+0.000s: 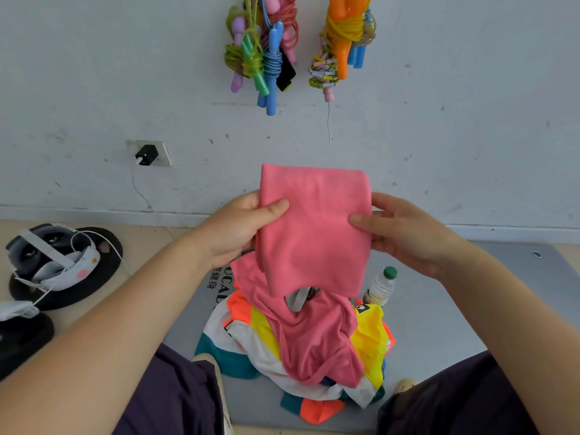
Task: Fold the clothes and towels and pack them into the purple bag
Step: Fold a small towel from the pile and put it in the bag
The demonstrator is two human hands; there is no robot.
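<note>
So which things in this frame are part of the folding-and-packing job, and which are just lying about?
Part of the job:
- pink towel, held up by left hand and right hand
- pink garment draped on the colourful clothes pile

Just lying about:
- plastic bottle
- jump ropes on the wall
- charger
- headset

The purple bag is not in view.

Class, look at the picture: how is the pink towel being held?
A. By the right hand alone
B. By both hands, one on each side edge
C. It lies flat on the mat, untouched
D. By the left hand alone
B: the left hand and right hand each pinch one side of the pink towel, held up above the clothes pile.
</note>
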